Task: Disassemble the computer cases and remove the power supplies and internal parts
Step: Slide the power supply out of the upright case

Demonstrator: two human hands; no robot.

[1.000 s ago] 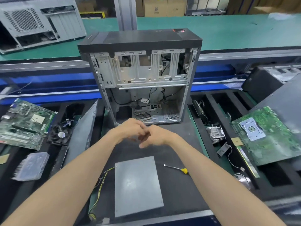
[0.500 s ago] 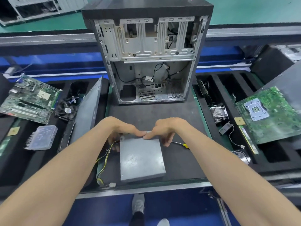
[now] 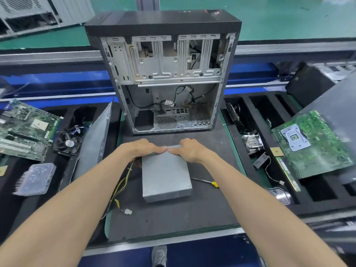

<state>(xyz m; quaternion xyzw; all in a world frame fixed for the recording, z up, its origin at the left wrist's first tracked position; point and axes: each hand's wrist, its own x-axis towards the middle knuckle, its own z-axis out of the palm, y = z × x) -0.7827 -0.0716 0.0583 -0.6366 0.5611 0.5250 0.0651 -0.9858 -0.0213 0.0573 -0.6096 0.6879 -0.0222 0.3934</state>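
A grey metal power supply (image 3: pixel 165 176) lies flat on the dark mat in front of me. Its yellow and black cables (image 3: pixel 120 186) trail off its left side to a white plug. My left hand (image 3: pixel 140 150) grips the box's far left corner. My right hand (image 3: pixel 189 151) grips its far right corner, and the fingertips of both almost meet on the far edge. Behind it the black computer case (image 3: pixel 163 72) stands upright with its side open, showing a bare metal frame and a few loose wires inside.
A yellow-handled screwdriver (image 3: pixel 206 181) lies right of the power supply. A side panel (image 3: pixel 94 143), cooling fan (image 3: pixel 67 143) and motherboard (image 3: pixel 25 130) sit in left tray slots. Right tray holds another motherboard (image 3: pixel 312 143), heatsink (image 3: pixel 252 144) and small parts. Another case (image 3: pixel 38 14) lies far left.
My hands came down from in front of the case onto the power supply's far edge and took hold of it. The camera view shifted as my head moved.
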